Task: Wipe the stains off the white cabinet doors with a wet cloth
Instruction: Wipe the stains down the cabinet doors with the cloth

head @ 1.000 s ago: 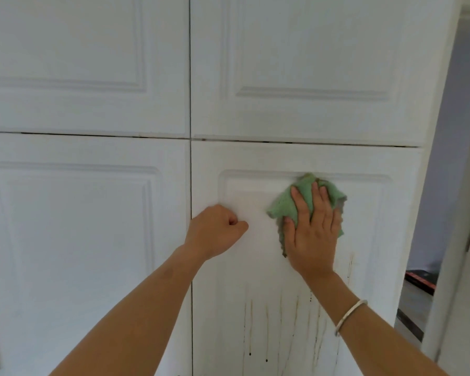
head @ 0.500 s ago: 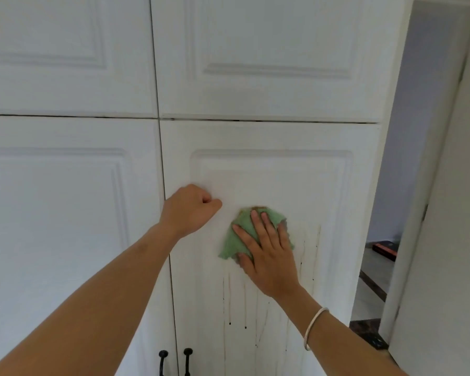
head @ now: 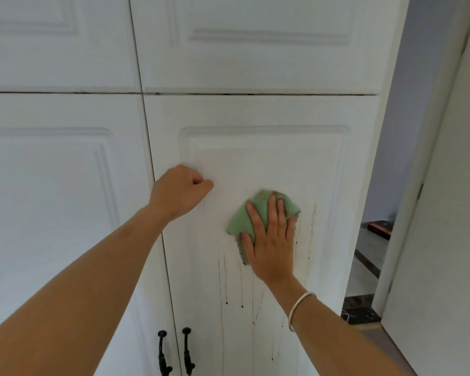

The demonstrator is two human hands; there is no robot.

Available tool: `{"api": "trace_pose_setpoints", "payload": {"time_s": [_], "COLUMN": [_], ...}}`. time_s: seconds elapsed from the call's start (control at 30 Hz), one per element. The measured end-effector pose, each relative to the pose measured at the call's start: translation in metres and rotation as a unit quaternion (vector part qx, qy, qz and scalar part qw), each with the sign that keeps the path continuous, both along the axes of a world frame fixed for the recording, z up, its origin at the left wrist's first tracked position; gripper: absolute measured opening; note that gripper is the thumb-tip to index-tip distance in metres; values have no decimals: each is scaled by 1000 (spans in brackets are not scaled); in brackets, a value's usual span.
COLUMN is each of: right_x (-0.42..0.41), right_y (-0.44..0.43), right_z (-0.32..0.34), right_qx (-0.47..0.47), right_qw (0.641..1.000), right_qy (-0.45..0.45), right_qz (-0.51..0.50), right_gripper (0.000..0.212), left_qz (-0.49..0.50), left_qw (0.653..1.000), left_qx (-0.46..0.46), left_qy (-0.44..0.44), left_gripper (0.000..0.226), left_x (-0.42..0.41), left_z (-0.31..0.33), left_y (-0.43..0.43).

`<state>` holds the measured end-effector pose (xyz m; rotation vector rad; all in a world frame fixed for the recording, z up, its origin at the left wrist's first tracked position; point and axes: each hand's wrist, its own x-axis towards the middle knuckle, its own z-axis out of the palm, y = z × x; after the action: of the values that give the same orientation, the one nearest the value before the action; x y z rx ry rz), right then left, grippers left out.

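Observation:
My right hand (head: 272, 240) lies flat with straight fingers on a green cloth (head: 242, 221), pressing it against the lower right white cabinet door (head: 255, 158). Brown smudges show on the cloth's top edge. Thin brown drip stains (head: 225, 280) run down the door below and to the right of the cloth. My left hand (head: 181, 191) is curled into a fist that holds nothing and rests against the same door near its left edge.
Two black handles (head: 174, 351) sit low where the two lower doors meet. Upper cabinet doors (head: 255, 50) are above. To the right, a white door (head: 445, 213) and a doorway (head: 377, 240) into another room stand close by.
My right hand has slid the cloth down from the panel's top into the stained area, then a little to the right. The left fist stays on the door.

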<state>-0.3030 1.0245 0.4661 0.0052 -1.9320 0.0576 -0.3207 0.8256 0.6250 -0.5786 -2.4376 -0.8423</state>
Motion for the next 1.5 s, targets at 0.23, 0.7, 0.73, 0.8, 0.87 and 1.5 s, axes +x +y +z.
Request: {"api": "trace_pose_setpoints", "payload": {"time_s": [0.23,0.7,0.73,0.8,0.87,1.5], "right_x": [14,-1,2,5,9,-7], "right_y": [21,19,20,22,18,-69], "right_z": [-23,-4,-17,-36,-44,-90], "right_qx": [-85,-339,-340,-343,-355,164], "right_qw": [994,939,939,939,935,981], "right_qy": [-63,53,42,19,1,-99], "right_qz": [-18,-8,-7,-6,-8,42], "right_gripper": [61,61,61,62,64,54], "left_qz": [1,5,3,-1,0,-21], "left_qw": [1000,999,999,999,999,1000], "left_qx": [5,0,-1,-2,1,-2], "left_qy": [7,46,46,42,39,18], "left_gripper": [36,41,41,38,37,40], "left_x": [1,-6,-4,-4,-3,-3], "left_z": [-1,-5,-5,-5,-5,-2], "left_y": [1,3,2,3,3,-1]}}
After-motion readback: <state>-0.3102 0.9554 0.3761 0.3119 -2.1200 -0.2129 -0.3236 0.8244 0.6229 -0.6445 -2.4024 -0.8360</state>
